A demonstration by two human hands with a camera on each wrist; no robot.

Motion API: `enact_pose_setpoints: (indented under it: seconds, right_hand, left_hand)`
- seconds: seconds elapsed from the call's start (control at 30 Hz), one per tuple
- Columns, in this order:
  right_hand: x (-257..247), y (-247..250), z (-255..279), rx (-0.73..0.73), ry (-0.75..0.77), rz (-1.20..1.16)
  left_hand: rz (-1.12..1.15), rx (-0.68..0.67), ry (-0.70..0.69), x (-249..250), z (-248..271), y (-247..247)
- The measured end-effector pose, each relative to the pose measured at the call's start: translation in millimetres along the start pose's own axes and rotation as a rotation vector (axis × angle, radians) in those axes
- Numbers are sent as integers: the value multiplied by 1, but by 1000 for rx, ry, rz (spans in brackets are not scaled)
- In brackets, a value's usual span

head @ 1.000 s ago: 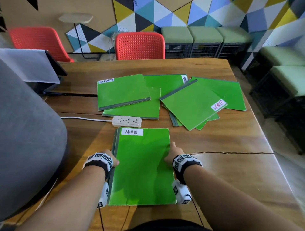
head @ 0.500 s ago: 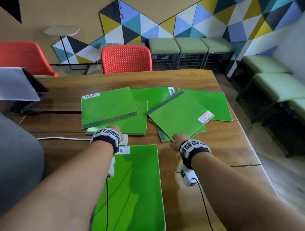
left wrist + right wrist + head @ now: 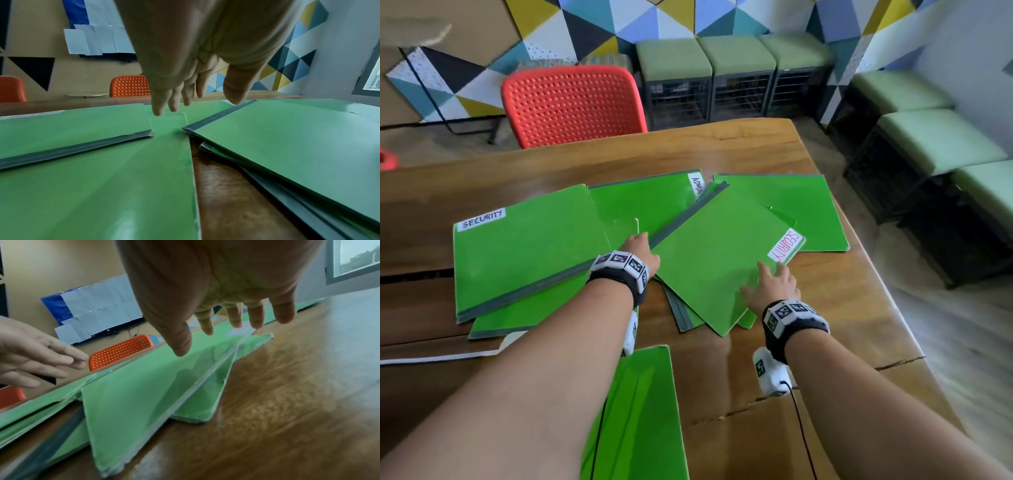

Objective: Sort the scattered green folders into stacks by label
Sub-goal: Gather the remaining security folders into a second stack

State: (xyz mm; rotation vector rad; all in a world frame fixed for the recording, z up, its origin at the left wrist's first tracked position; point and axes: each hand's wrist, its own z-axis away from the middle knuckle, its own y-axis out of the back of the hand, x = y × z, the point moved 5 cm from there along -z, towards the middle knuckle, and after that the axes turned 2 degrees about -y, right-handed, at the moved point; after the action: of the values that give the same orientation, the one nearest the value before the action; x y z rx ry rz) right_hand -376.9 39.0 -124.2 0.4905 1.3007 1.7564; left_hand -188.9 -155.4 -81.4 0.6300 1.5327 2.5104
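Observation:
Several green folders lie overlapped on the wooden table [image 3: 835,301]. A tilted folder with a red SECURITY label [image 3: 719,260] tops the right pile. My right hand [image 3: 774,284] hovers open over its near right edge, fingers spread [image 3: 255,318]. My left hand [image 3: 640,246] reaches open to that folder's dark spine; its fingers [image 3: 162,105] hang just above the folders beneath. At the left lies a folder with a black SECURITY label [image 3: 524,246], and behind is one labelled ADMIN [image 3: 650,202]. A separate green folder [image 3: 640,411] lies near me under my left forearm.
A red perforated chair [image 3: 575,102] stands at the table's far side. Green-cushioned stools [image 3: 736,58] line the wall behind and to the right. A white cable [image 3: 441,358] runs along the table at the left. The table's right edge is close to the right pile.
Both hands left the ADMIN folder near me and moved forward to the far piles. They now hover at the tilted SECURITY folder. The camera has tipped forward and right.

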Motion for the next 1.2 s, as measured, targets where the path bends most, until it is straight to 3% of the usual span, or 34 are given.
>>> enact_pose_setpoints:
  seconds: [0.17, 0.3, 0.5, 0.7, 0.87, 0.93, 1.1, 1.2]
  right_hand:
    - [7, -23, -9, -44, 11, -11]
    - [10, -27, -7, -70, 11, -37]
    - [15, -15, -10, -147, 4, -173]
    - [15, 8, -2, -11, -130, -447]
    - [6, 9, 12, -181, -168, -801]
    - [2, 14, 19, -180, -163, -866]
    - [-2, 13, 44, -272, -164, -927]
    - [-3, 5, 58, -267, -146, -850]
  left_hand:
    - [-45, -75, -16, 13, -31, -22]
    - [-62, -88, 71, 8, -35, -27]
    - [183, -181, 39, -9, -18, -28]
    - [583, -128, 87, -26, 19, -27]
    - [920, -123, 143, -58, 56, -32]
    - [1044, -147, 167, -70, 75, -35]
    - [1136, -140, 250, -118, 82, -57]
    - [1137, -86, 247, -125, 105, -39]
